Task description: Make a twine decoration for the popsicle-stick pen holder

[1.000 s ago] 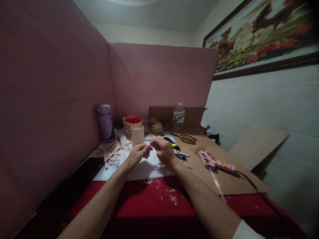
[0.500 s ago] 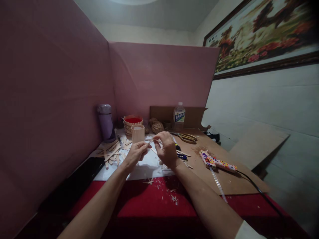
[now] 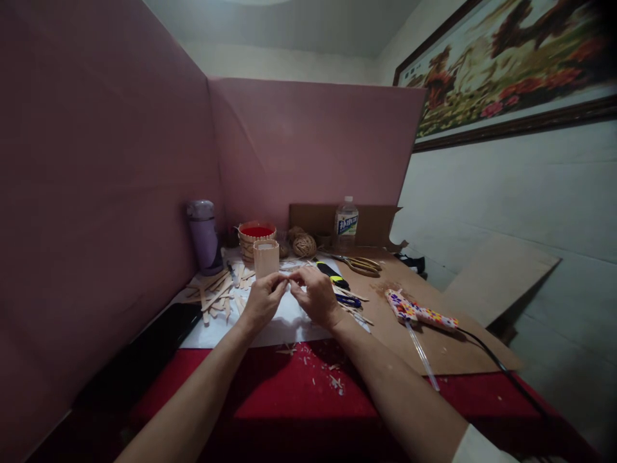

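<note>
The right hand (image 3: pixel 317 296) has rejoined the left hand (image 3: pixel 263 299), suggesting two-handed fine work, fingers pinched closed, any held piece indiscernible, wooden cylinder (image 3: pixel 267 258) just beyond them.

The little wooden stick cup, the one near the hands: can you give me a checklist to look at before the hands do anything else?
1. Stick cup standing upright: ok, it is in front of the basket with the red inside.
2. Hands close together: ok, the left hand and right hand come together at the fingertips.
3. Something pinched between them: cannot tell, the fingers hide it.
4. Flowery glue gun away from the hands: ok, it lies on the cardboard to the right.
5. Glue gun cool: cannot tell.
6. Red cloth tidy: not ok, wood scraps are scattered on it.
</note>
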Motion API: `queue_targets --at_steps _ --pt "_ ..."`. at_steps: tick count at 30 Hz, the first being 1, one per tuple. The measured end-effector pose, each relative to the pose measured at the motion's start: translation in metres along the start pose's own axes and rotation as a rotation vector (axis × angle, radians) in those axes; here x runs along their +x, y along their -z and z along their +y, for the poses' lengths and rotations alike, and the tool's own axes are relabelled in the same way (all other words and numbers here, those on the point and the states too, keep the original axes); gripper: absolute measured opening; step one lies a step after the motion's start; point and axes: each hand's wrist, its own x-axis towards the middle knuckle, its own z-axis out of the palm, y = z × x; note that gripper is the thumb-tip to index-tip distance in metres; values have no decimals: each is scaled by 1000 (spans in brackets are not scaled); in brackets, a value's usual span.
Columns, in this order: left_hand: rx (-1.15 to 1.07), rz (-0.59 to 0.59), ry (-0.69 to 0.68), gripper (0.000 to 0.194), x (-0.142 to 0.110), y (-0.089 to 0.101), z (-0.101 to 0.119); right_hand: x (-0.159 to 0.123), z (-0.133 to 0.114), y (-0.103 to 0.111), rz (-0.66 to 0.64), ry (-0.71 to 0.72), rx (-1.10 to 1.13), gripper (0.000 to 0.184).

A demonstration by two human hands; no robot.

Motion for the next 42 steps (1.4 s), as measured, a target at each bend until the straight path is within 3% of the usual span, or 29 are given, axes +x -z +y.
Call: queue_targets --at_steps 5,15,24,30,37,42 --pt "46 41 -15 17 -1 -1 4 2 1 -1 22 -135 86 11" --pt "134 122 -57 14 -5 -3 8 0 -6 3 18 -147 28 16" --pt "238 125 -180 17 -6 -2 3 2 -2 -2 12 -242 228 15" --pt "240 138 -170 15 -6 -3 2 1 -2 -2 13 -197 178 11" --pt "391 142 -228 17 -7 -3 1 -1 -5 0 33 -100 150 14" --pt "498 132 -236 20 -7 -4 2 0 -4 -3 46 -157 214 13"
